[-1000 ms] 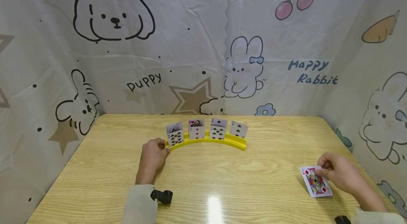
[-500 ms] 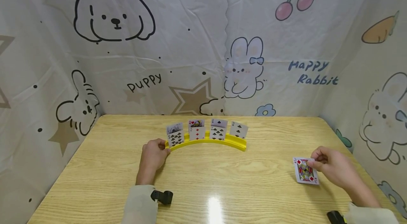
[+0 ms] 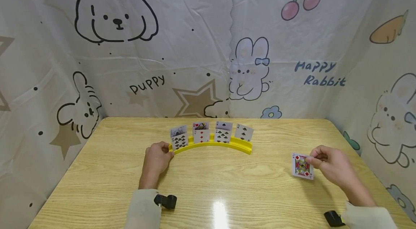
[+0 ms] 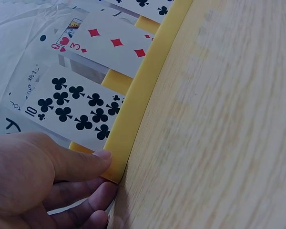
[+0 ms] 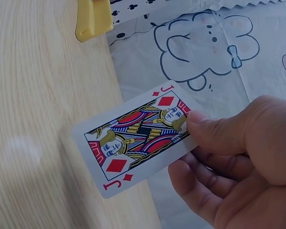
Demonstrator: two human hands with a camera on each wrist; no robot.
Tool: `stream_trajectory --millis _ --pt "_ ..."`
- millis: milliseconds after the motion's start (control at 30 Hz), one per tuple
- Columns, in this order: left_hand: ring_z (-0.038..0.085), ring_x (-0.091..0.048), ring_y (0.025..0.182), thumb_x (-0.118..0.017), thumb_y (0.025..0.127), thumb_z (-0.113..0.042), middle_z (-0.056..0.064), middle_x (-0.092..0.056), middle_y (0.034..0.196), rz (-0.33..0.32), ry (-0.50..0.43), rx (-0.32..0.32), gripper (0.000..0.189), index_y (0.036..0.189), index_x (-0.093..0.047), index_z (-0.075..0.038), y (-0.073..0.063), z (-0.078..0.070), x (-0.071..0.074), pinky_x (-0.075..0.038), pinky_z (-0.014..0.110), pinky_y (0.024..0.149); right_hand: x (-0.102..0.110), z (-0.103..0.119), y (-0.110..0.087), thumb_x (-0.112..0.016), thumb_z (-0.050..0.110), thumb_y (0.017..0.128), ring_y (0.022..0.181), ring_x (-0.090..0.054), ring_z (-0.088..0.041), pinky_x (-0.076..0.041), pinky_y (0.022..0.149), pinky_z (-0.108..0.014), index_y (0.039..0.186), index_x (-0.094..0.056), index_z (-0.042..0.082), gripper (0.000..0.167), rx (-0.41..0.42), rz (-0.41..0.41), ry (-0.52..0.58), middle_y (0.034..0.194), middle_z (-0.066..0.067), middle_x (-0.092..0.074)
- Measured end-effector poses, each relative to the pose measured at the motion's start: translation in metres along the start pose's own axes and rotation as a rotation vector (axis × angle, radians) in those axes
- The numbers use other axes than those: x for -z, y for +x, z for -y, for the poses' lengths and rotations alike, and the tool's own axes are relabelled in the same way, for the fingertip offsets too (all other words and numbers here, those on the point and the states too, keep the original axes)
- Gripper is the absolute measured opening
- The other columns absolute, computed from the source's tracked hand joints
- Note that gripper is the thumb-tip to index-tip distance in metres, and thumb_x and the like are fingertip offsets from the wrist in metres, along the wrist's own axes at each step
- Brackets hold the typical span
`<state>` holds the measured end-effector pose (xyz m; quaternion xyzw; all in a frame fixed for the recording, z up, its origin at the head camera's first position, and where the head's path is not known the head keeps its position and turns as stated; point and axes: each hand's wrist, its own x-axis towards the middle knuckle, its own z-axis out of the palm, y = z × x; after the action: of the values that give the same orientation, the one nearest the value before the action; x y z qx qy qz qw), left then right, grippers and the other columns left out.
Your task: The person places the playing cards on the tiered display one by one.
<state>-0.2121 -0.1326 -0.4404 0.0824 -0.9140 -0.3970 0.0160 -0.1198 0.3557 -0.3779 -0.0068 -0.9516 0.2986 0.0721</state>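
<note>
A curved yellow card holder (image 3: 211,143) stands on the wooden table with playing cards upright in it. My left hand (image 3: 158,156) pinches its left end, thumb on the front face in the left wrist view. Nearest that hand is the ten of clubs (image 4: 76,107), with another card behind it. Beside it the three of diamonds (image 4: 112,40) stands before a queen of hearts (image 3: 200,125). Farther right are a seven of clubs (image 3: 222,136) and a three of clubs (image 3: 244,133). Over the table's right side my right hand (image 3: 334,167) pinches the jack of diamonds (image 5: 138,138) by one edge, face up.
The wooden table (image 3: 227,182) reaches back to a printed white cloth (image 3: 195,41) hanging behind and at both sides. A black wrist camera (image 3: 165,201) sits on the left sleeve, another camera (image 3: 334,218) on the right one.
My right hand has moved left and toward the back of the table with the jack of diamonds. The left hand and the card holder have stayed in place.
</note>
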Motion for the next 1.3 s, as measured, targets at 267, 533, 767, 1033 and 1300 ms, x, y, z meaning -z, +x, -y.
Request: stream_trajectory --millis 267,533,767,1033,1300 --pt "0.027 -0.065 0.093 -0.077 0.088 -0.009 0.014 -0.07 0.099 -0.002 0.0 -0.005 0.032 0.117 -0.069 0.004 0.001 0.0 0.0 -0.051 0.044 0.081 -0.007 0.008 0.004 -0.072 0.016 0.094 0.063 -0.048 -0.013 -0.038 0.053 -0.027 0.088 -0.063 0.004 0.016 -0.009 -0.045 0.047 0.075 -0.004 -0.062" --pt "0.028 -0.064 0.093 -0.077 0.088 -0.009 0.013 -0.071 0.099 0.0 -0.001 -0.005 0.031 0.116 -0.07 0.004 0.0 -0.001 0.001 -0.051 0.044 0.081 -0.016 0.018 0.009 -0.072 0.015 0.093 0.065 -0.053 -0.014 -0.039 0.055 -0.027 0.087 -0.064 0.004 0.014 0.01 -0.089 0.07 0.076 -0.004 -0.065" --pt "0.028 -0.064 0.093 -0.077 0.088 -0.009 0.013 -0.071 0.099 -0.003 -0.005 -0.002 0.031 0.115 -0.07 0.004 0.002 -0.002 0.001 -0.051 0.044 0.081 -0.023 0.027 0.016 -0.073 0.018 0.093 0.066 -0.054 -0.014 -0.038 0.055 -0.028 0.087 -0.065 0.005 0.017 0.004 -0.11 0.079 0.076 -0.003 -0.066" --pt "0.027 -0.064 0.091 -0.077 0.088 -0.008 0.013 -0.07 0.098 -0.003 -0.001 0.002 0.031 0.115 -0.07 0.004 0.001 -0.002 0.0 -0.051 0.043 0.079 -0.032 0.033 0.019 -0.073 0.018 0.093 0.067 -0.049 -0.016 -0.037 0.055 -0.028 0.087 -0.064 0.006 0.016 -0.001 -0.103 0.106 0.077 -0.003 -0.065" --pt "0.028 -0.063 0.091 -0.077 0.088 -0.008 0.013 -0.07 0.098 -0.011 0.002 0.008 0.031 0.115 -0.07 0.004 0.0 -0.001 -0.001 -0.051 0.044 0.081 -0.039 0.04 0.024 -0.071 0.02 0.095 0.074 -0.051 -0.02 -0.038 0.057 -0.029 0.09 -0.064 0.005 0.017 -0.015 -0.07 0.155 0.085 -0.007 -0.068"
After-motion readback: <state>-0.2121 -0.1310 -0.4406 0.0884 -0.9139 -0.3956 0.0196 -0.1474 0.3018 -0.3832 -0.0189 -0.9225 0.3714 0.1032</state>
